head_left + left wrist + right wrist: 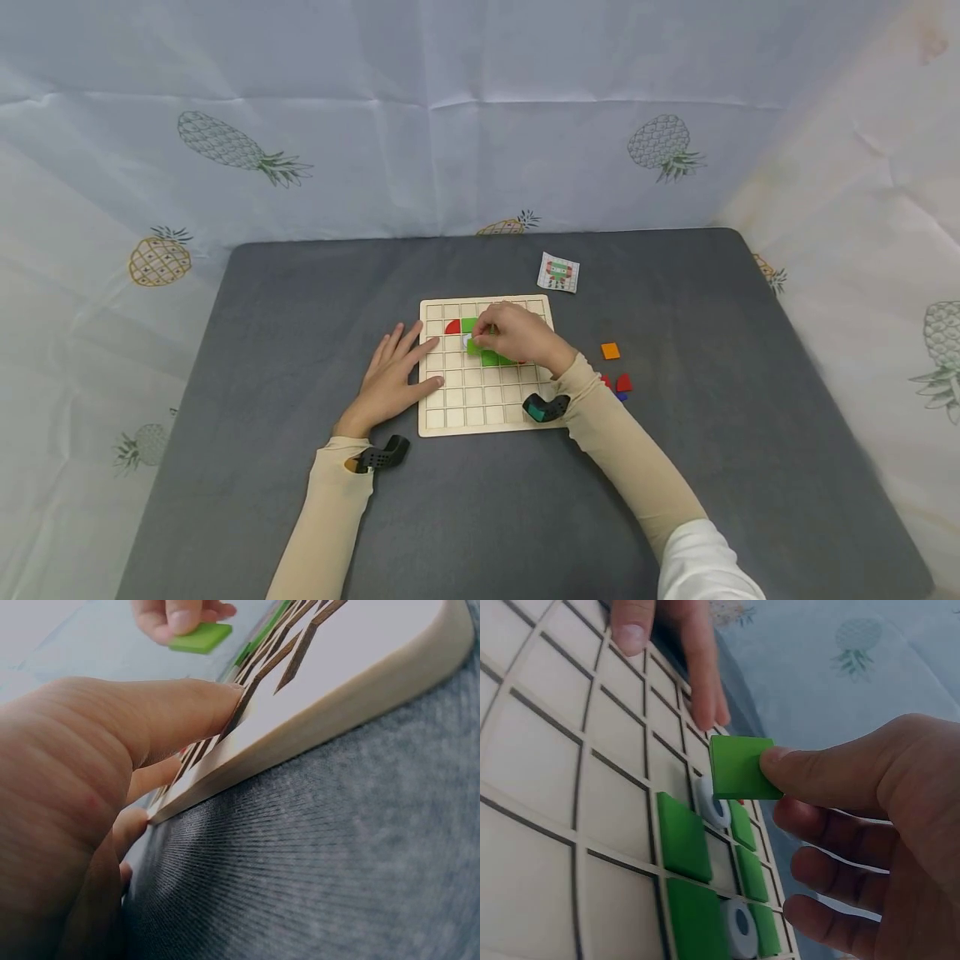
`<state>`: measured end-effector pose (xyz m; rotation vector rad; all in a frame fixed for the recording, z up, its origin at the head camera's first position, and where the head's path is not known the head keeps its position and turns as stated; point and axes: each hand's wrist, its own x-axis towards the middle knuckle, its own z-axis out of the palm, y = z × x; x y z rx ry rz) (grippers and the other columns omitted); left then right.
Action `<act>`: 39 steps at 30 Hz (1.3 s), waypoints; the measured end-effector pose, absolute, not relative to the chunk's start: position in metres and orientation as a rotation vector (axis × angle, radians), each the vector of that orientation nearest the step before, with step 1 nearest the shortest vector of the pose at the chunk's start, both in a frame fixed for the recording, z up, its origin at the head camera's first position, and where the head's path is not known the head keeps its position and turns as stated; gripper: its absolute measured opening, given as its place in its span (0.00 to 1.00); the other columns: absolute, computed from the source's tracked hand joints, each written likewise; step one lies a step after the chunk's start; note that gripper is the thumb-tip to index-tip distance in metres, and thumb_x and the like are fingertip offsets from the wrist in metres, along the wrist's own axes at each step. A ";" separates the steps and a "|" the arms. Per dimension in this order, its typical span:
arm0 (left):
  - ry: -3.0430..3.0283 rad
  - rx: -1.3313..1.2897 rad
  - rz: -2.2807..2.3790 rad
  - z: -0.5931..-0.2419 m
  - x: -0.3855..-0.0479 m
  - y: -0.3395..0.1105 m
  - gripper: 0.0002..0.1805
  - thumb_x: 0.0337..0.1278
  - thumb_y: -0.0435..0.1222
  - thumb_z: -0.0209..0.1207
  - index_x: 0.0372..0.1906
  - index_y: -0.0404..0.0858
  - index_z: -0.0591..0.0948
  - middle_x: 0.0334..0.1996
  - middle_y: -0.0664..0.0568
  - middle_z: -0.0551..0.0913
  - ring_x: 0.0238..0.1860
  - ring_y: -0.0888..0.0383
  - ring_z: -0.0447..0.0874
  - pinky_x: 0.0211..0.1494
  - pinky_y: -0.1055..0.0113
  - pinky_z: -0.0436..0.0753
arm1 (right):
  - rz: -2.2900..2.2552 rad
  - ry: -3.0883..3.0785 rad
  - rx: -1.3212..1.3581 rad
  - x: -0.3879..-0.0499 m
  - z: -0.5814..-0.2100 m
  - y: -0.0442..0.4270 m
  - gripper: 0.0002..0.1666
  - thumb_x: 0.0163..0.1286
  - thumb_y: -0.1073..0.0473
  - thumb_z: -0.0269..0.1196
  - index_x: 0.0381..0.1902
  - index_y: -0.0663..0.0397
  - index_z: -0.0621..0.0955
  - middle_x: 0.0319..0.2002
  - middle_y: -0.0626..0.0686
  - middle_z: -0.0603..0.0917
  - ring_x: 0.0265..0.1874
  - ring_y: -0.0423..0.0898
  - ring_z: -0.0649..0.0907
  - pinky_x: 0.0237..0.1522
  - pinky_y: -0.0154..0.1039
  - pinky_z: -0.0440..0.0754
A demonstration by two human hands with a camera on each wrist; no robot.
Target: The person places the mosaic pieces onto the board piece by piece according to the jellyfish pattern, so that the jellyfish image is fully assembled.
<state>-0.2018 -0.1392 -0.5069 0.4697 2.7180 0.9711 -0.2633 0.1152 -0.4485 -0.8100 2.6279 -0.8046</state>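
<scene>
A pale wooden grid board (450,400) lies on the dark table. My right hand (517,333) pinches a green square tile (739,769) between thumb and fingers, held above the board. Below it, several green tiles (684,838) sit in the grid, along with white ring-shaped pieces (740,930). A red quarter-round piece (453,327) occupies a cell toward the upper left. My left hand (386,387) rests at the board's left edge with its fingers spread, the thumb (187,705) lying over the rim. The right hand hides part of the pieces in the head view.
Behind the board lies a small card (558,273) printed with a coloured grid figure. To the right are an orange square tile (611,351), red pieces (624,382) and a blue piece (622,397), partly behind the right sleeve. A pineapple-print cloth (480,158) hangs behind the table.
</scene>
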 end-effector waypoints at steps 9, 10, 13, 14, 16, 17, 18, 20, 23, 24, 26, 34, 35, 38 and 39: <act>2.720 0.472 0.990 -0.507 -0.201 -0.140 0.39 0.64 0.52 0.63 0.77 0.49 0.67 0.83 0.51 0.49 0.84 0.46 0.34 0.85 0.49 0.34 | -0.714 2.611 -0.786 -0.261 -0.459 0.106 0.05 0.71 0.55 0.67 0.36 0.47 0.88 0.36 0.46 0.85 0.34 0.42 0.77 0.37 0.36 0.77; 2.721 0.472 0.991 -0.507 -0.201 -0.140 0.39 0.64 0.52 0.63 0.77 0.49 0.67 0.83 0.51 0.49 0.84 0.46 0.34 0.85 0.49 0.34 | -0.708 2.610 -0.780 -0.261 -0.459 0.105 0.05 0.71 0.55 0.67 0.36 0.47 0.88 0.36 0.46 0.85 0.34 0.42 0.77 0.37 0.36 0.78; 2.719 0.471 0.995 -0.507 -0.201 -0.139 0.38 0.64 0.53 0.63 0.77 0.49 0.67 0.83 0.51 0.48 0.84 0.46 0.34 0.85 0.49 0.33 | -0.682 2.615 -0.755 -0.259 -0.461 0.104 0.05 0.71 0.54 0.68 0.36 0.46 0.88 0.36 0.45 0.85 0.35 0.41 0.77 0.38 0.36 0.78; 2.717 0.472 0.997 -0.507 -0.201 -0.139 0.38 0.64 0.52 0.63 0.77 0.49 0.67 0.83 0.52 0.48 0.84 0.46 0.34 0.85 0.49 0.33 | -0.674 2.619 -0.750 -0.258 -0.461 0.104 0.05 0.70 0.54 0.68 0.36 0.46 0.88 0.36 0.45 0.85 0.36 0.41 0.77 0.38 0.36 0.78; 2.716 0.473 0.998 -0.507 -0.201 -0.139 0.39 0.64 0.53 0.63 0.77 0.49 0.67 0.83 0.52 0.48 0.84 0.46 0.34 0.85 0.49 0.33 | -0.657 2.628 -0.747 -0.257 -0.461 0.104 0.05 0.70 0.53 0.68 0.36 0.45 0.88 0.36 0.45 0.84 0.37 0.42 0.77 0.39 0.37 0.79; 2.716 0.473 0.998 -0.507 -0.201 -0.139 0.38 0.64 0.52 0.63 0.77 0.49 0.67 0.83 0.51 0.48 0.84 0.46 0.34 0.85 0.49 0.33 | -0.646 2.634 -0.748 -0.256 -0.461 0.104 0.05 0.70 0.53 0.68 0.36 0.45 0.87 0.36 0.45 0.84 0.37 0.42 0.77 0.39 0.37 0.79; 2.716 0.474 0.997 -0.507 -0.201 -0.139 0.39 0.64 0.52 0.63 0.77 0.49 0.67 0.83 0.51 0.48 0.84 0.46 0.33 0.85 0.48 0.33 | -0.639 2.639 -0.752 -0.256 -0.461 0.103 0.05 0.71 0.53 0.68 0.36 0.45 0.87 0.36 0.45 0.84 0.38 0.42 0.77 0.39 0.37 0.79; 2.718 0.475 0.996 -0.507 -0.201 -0.139 0.39 0.64 0.52 0.63 0.77 0.49 0.67 0.83 0.51 0.48 0.84 0.46 0.34 0.85 0.48 0.34 | -0.626 2.651 -0.764 -0.255 -0.461 0.103 0.05 0.71 0.53 0.68 0.36 0.45 0.87 0.36 0.45 0.84 0.38 0.42 0.77 0.39 0.38 0.80; 2.717 0.475 1.000 -0.507 -0.201 -0.139 0.39 0.64 0.52 0.63 0.77 0.49 0.67 0.83 0.51 0.49 0.84 0.46 0.34 0.85 0.48 0.34 | -0.592 2.665 -0.774 -0.255 -0.463 0.102 0.05 0.71 0.53 0.67 0.36 0.45 0.87 0.36 0.45 0.83 0.38 0.42 0.77 0.38 0.37 0.79; 2.715 0.476 1.003 -0.507 -0.200 -0.139 0.39 0.64 0.52 0.63 0.77 0.49 0.67 0.83 0.51 0.49 0.84 0.46 0.33 0.85 0.48 0.34 | -0.580 2.667 -0.773 -0.255 -0.463 0.102 0.05 0.71 0.53 0.67 0.36 0.45 0.87 0.36 0.45 0.83 0.38 0.42 0.77 0.38 0.36 0.79; 2.714 0.477 1.007 -0.507 -0.201 -0.139 0.39 0.64 0.52 0.63 0.77 0.49 0.67 0.83 0.51 0.49 0.84 0.46 0.33 0.85 0.48 0.34 | -0.557 2.671 -0.772 -0.254 -0.464 0.101 0.05 0.72 0.53 0.66 0.35 0.44 0.87 0.35 0.45 0.82 0.38 0.42 0.76 0.36 0.36 0.78; 2.717 0.473 0.994 -0.507 -0.202 -0.138 0.39 0.64 0.52 0.63 0.77 0.50 0.67 0.83 0.51 0.48 0.84 0.46 0.33 0.85 0.48 0.34 | -0.683 2.645 -0.766 -0.253 -0.461 0.105 0.07 0.71 0.52 0.67 0.32 0.44 0.83 0.31 0.45 0.79 0.34 0.41 0.75 0.33 0.34 0.75; 2.716 0.473 0.992 -0.507 -0.202 -0.139 0.39 0.64 0.52 0.63 0.77 0.50 0.67 0.83 0.51 0.48 0.84 0.46 0.33 0.85 0.48 0.34 | -0.730 2.628 -0.768 -0.254 -0.461 0.106 0.09 0.71 0.51 0.67 0.31 0.45 0.82 0.30 0.45 0.79 0.32 0.41 0.75 0.32 0.34 0.74; 2.715 0.473 0.987 -0.508 -0.202 -0.139 0.39 0.64 0.53 0.63 0.77 0.50 0.67 0.84 0.51 0.48 0.84 0.46 0.33 0.85 0.47 0.34 | -0.896 2.549 -0.787 -0.255 -0.458 0.110 0.13 0.73 0.49 0.64 0.30 0.46 0.80 0.27 0.46 0.78 0.25 0.41 0.74 0.29 0.34 0.72; 2.716 0.473 0.988 -0.508 -0.201 -0.139 0.39 0.64 0.53 0.63 0.77 0.50 0.67 0.84 0.51 0.48 0.84 0.46 0.33 0.85 0.47 0.34 | -0.950 2.516 -0.791 -0.256 -0.456 0.112 0.13 0.74 0.48 0.63 0.30 0.47 0.80 0.27 0.47 0.79 0.24 0.41 0.74 0.29 0.34 0.72</act>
